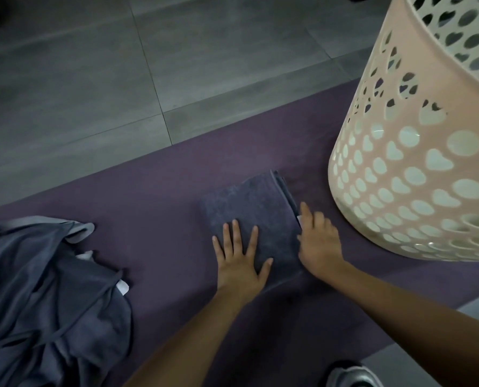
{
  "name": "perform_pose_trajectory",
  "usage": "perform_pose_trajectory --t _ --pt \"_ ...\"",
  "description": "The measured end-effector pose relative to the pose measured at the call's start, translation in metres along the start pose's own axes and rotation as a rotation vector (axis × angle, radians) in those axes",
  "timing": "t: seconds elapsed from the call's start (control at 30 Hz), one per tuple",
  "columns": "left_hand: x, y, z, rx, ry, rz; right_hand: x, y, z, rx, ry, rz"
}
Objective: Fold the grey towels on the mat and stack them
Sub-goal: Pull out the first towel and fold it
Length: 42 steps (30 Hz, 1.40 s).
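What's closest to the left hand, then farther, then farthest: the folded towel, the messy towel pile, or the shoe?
From the left hand:
1. Folded towel, right under its fingers.
2. Shoe, bottom right.
3. Messy towel pile, far left, about as far as the shoe; too close to call.

head cam | worn on head | faces forward-down | near mat [163,191]

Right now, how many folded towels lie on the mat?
1: the folded towel under both hands, beside the basket. The heap at left is unfolded; its towels cannot be counted.
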State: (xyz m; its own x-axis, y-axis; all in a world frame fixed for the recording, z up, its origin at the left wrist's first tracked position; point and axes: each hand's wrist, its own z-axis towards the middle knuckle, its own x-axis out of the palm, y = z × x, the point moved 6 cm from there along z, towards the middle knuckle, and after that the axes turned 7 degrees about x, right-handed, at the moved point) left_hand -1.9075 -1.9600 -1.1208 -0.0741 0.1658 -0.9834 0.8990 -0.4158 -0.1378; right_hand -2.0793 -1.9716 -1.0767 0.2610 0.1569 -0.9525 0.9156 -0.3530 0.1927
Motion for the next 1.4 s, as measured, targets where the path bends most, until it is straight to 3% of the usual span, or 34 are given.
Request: perform_pose_trajectory --t 0.03,0.13,0.27,0.4,0.5,0.57,0.63,0.73,0.8,0.9,1.07,1.27,1.33,1.4 --pt "0.001 -0.002 0.001 0.001 -0.009 0.015 0.001 0.01 -0.002 -0.127 -0.1 -0.074" --pt "0.002 -0.001 0.003 -0.014 -0.026 0.003 0.021 0.034 -0.008 -0.456 -0.081 -0.191" --pt "0.009 0.001 0.001 -0.005 0.003 -0.009 0.043 0.023 0.011 -0.428 0.086 -0.315" --pt "0.012 0.004 0.001 -0.014 0.047 -0.019 0.043 0.014 0.014 -0.329 0.066 -0.266" --pt "0.004 0.009 -0.004 -0.082 -0.018 -0.212 0.034 0.001 0.015 -0.08 0.119 -0.096" --pt "-0.014 0.025 -0.01 -0.277 -0.27 -0.458 0.023 -0.006 0.017 0.007 0.082 0.063" --pt "-0.023 0.043 -0.013 -0.529 -0.36 -0.775 0.018 -0.01 0.022 0.095 0.155 0.25" --pt "-0.018 0.058 -0.006 -0.728 -0.247 -1.108 0.019 -0.013 0.03 0.269 0.323 0.462" --pt "-0.016 0.063 0.0 -0.776 -0.157 -1.184 0.017 -0.008 0.031 0.299 0.391 0.512" --pt "-0.034 0.064 0.009 -0.727 -0.174 -1.184 0.013 -0.003 0.037 0.278 0.364 0.458" --pt "-0.077 0.052 0.055 -0.568 -0.284 -1.188 -0.029 0.005 0.072 0.326 0.106 0.474" --pt "-0.073 0.049 0.102 -0.47 -0.274 -1.169 -0.046 0.012 0.112 0.122 0.052 0.336" --pt "-0.06 0.046 0.102 -0.469 -0.184 -1.031 -0.042 0.016 0.113 0.066 0.052 0.148" --pt "-0.051 0.034 0.096 -0.359 -0.07 -0.623 -0.035 0.022 0.103 -0.068 -0.011 -0.132"
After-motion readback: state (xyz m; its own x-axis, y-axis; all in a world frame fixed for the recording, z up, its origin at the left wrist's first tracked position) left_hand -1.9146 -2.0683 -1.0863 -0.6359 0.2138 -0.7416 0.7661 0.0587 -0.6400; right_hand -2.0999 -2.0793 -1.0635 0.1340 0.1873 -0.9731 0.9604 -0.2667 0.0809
